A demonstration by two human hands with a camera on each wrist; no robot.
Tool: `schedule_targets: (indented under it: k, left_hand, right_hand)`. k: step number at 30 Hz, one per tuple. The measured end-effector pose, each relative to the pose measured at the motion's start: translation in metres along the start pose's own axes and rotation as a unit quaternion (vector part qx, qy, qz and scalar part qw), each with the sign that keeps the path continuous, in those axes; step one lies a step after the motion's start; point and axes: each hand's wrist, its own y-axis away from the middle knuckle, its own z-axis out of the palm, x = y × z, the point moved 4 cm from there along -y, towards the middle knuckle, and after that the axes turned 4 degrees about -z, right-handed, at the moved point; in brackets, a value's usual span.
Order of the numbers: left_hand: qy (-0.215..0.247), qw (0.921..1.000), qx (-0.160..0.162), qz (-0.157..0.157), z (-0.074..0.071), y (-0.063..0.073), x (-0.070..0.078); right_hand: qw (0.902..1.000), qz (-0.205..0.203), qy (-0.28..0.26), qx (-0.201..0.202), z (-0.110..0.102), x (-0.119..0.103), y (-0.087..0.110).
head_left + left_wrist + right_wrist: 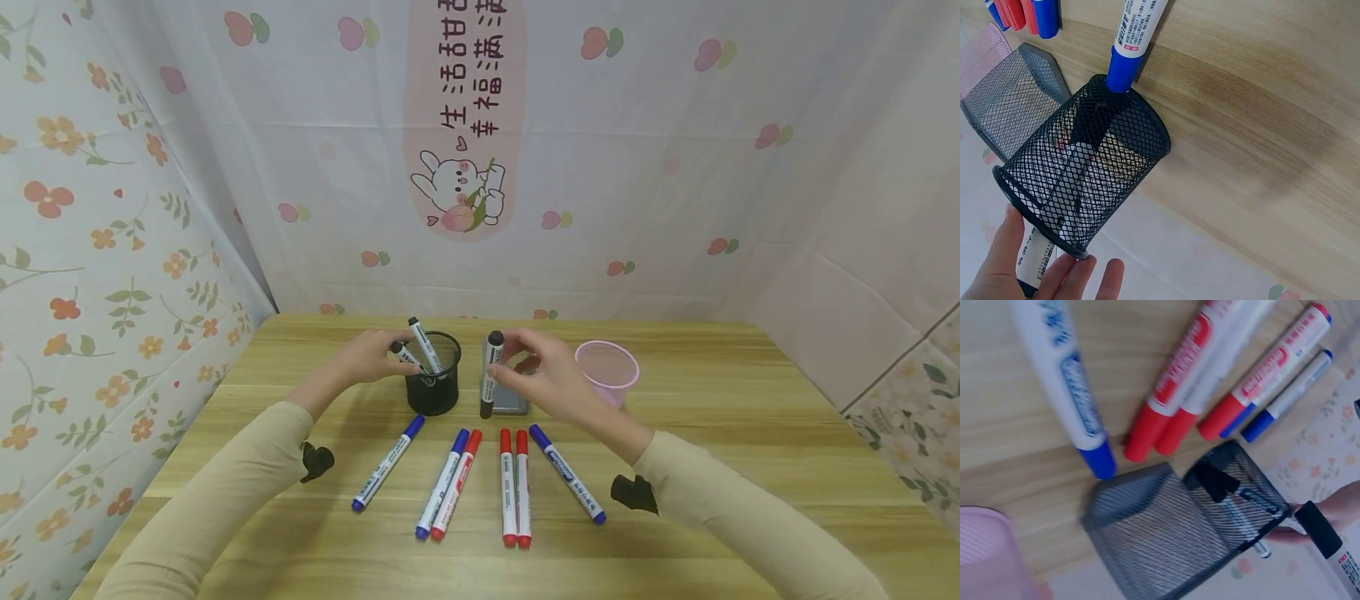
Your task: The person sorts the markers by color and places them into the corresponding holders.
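In the head view my left hand is at the left side of a black mesh pen cup. Its thumb and fingers hold the cup's rim from either side. Two black-capped markers lean in this cup; one black marker passes between the left thumb and fingers. To the right, my right hand pinches another black-capped marker upright, before a grey mesh holder. The cap of that held marker shows at the lower right of the right wrist view, where the right fingers are out of sight.
A pink mesh cup stands right of the grey holder, close to my right hand. Several blue and red markers lie on the wooden table in front, among them a blue marker and a red marker. Printed cloth hangs behind.
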Motion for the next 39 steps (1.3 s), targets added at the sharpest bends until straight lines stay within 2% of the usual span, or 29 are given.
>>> schedule_targets:
  k: [6,17,30,39]
  left_hand:
    - [0.0,1.0,-0.005,-0.004,0.0,0.0,0.0]
    - [0.002,1.0,-0.003,-0.006,-0.002,-0.001,0.003]
    - [0.006,1.0,-0.004,-0.001,-0.001,-0.002,0.001]
    - [0.009,0.9999,-0.003,0.008,0.0,-0.003,0.0]
  right_hand:
    - [0.9999,-0.002,0.01,0.008,0.007,-0.006,-0.017]
    - [0.9998,-0.001,-0.005,0.02,0.013,-0.01,-0.048]
    - [0.9992,0.013,0.007,0.037,0.022,-0.002,-0.079]
    - [0.9985,0.017,0.0,0.053,0.027,0.006,-0.091]
